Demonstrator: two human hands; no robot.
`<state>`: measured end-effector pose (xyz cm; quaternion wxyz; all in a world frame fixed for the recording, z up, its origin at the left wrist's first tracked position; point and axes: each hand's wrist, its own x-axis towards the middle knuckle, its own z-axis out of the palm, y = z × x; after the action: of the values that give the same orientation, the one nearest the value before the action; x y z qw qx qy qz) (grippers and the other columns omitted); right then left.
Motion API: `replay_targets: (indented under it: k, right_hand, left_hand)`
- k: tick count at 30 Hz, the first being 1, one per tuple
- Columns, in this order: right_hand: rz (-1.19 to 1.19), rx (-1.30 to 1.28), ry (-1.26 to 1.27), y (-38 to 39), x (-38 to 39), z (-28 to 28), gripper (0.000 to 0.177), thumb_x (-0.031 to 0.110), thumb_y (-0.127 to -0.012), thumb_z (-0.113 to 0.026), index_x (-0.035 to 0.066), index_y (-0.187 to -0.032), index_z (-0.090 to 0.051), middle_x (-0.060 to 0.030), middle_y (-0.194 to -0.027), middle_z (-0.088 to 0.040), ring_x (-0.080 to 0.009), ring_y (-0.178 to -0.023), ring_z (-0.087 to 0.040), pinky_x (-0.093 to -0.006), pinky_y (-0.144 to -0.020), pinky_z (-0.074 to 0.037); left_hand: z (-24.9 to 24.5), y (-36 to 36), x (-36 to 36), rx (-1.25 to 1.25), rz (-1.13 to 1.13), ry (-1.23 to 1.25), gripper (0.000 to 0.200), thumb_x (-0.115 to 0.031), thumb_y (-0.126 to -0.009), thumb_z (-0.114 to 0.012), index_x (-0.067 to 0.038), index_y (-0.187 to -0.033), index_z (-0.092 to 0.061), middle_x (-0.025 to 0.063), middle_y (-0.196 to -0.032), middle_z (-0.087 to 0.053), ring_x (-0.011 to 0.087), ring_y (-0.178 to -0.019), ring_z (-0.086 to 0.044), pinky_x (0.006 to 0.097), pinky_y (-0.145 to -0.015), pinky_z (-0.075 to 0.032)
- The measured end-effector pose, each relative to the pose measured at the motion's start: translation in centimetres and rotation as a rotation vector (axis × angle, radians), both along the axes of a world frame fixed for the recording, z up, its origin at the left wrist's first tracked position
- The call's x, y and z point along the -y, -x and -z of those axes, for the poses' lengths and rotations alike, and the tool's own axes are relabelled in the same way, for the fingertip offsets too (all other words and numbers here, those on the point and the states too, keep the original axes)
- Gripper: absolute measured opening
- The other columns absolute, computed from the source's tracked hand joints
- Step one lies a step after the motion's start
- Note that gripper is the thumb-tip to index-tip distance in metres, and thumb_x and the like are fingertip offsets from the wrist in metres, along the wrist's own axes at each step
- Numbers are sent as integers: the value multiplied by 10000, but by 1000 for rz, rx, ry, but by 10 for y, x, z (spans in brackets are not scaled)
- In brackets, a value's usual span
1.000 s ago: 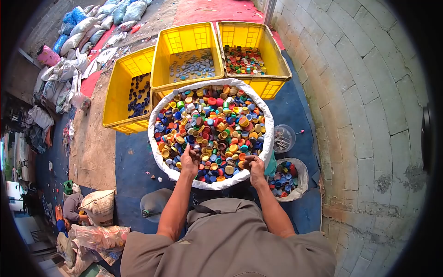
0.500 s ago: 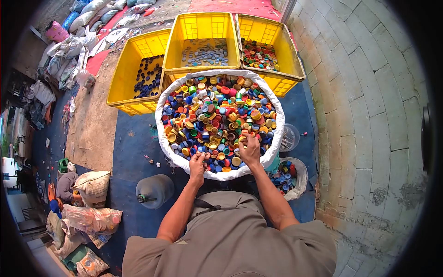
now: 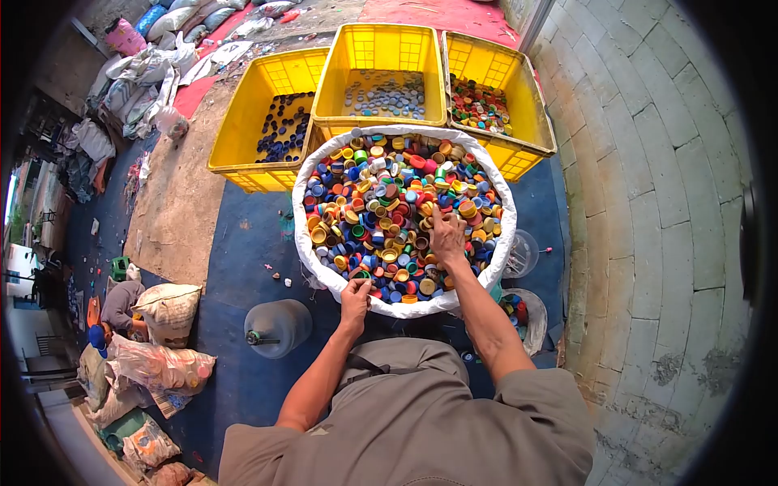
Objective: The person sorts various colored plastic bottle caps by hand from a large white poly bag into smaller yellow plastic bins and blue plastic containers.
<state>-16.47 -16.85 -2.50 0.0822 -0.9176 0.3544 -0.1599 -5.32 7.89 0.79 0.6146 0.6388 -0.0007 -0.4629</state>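
Observation:
A round container with a white cloth-covered rim [image 3: 509, 219] stands in front of me, heaped with multicoloured bottle caps [image 3: 389, 219]. My right hand [image 3: 448, 239] reaches over the heap with its fingers stretched out, fingertips right at the caps right of the middle. At the near left rim, my left hand [image 3: 355, 306] has its fingers pinched together. Close by its fingertips lies a green cap [image 3: 361, 275]; what the pinch holds is too small to make out.
Three yellow crates stand behind: the left crate [image 3: 231, 134] holds dark blue caps, the middle crate [image 3: 381, 49] pale ones, the right crate [image 3: 531, 117] mixed ones. A large clear bottle [image 3: 279, 328] is at left. Another person [image 3: 121, 308] sits among sacks. A block wall [image 3: 640, 243] borders the right.
My right hand has moved farther into the heap and its fingers have straightened. My left hand stays pinched near the rim. The whole view has shifted slightly.

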Motion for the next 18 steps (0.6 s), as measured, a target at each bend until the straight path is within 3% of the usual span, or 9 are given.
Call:
replay_targets:
  k: [8, 13, 14, 17, 18]
  right_hand:
    - [23, 66, -71, 5, -3, -4, 551, 81, -740, -698, 36, -1259, -519, -66, -898, -684, -258, -937, -557, -413, -814, -364]
    - [146, 261, -291, 16, -19, -25, 520, 86, -755, -696, 54, -1250, -541, -80, -911, -686, -265, -945, -555, -416, -833, -370]
    - [173, 286, -239, 21, -23, -20, 510, 81, -767, -695, 53, -1252, -543, -91, -918, -687, -245, -945, -586, -396, -843, -429]
    - [206, 499, -584, 37, -37, -18, 487, 76, -786, -694, 47, -1249, -548, -90, -942, -685, -194, -934, -622, -342, -814, -496]
    - [247, 558, -714, 42, -43, -27, 437, 74, -822, -680, 9, -1235, -550, -95, -998, -670, -157, -924, -636, -280, -798, -523]
  left_hand:
    - [0, 3, 9, 7, 32, 10, 121, -152, -902, -596, -38, -940, -580, 11, -763, -595, 39, -559, -456, 191, -494, -366]
    - [1, 1, 29, 202, 153, 8, 188, -119, -861, -655, -3, -993, -585, 31, -823, -611, 65, -676, -537, 198, -611, -436]
    - [5, 0, 35, 289, 182, 11, 199, -118, -857, -659, 3, -996, -584, 36, -831, -616, 71, -696, -552, 204, -631, -450]
    - [4, -5, 54, 568, 297, 6, 292, -115, -786, -711, 8, -1015, -579, 87, -892, -653, 138, -790, -625, 257, -708, -501]
    - [9, -7, 61, 631, 315, 31, 314, -113, -766, -721, 4, -1020, -580, 98, -905, -659, 161, -804, -635, 271, -712, -505]
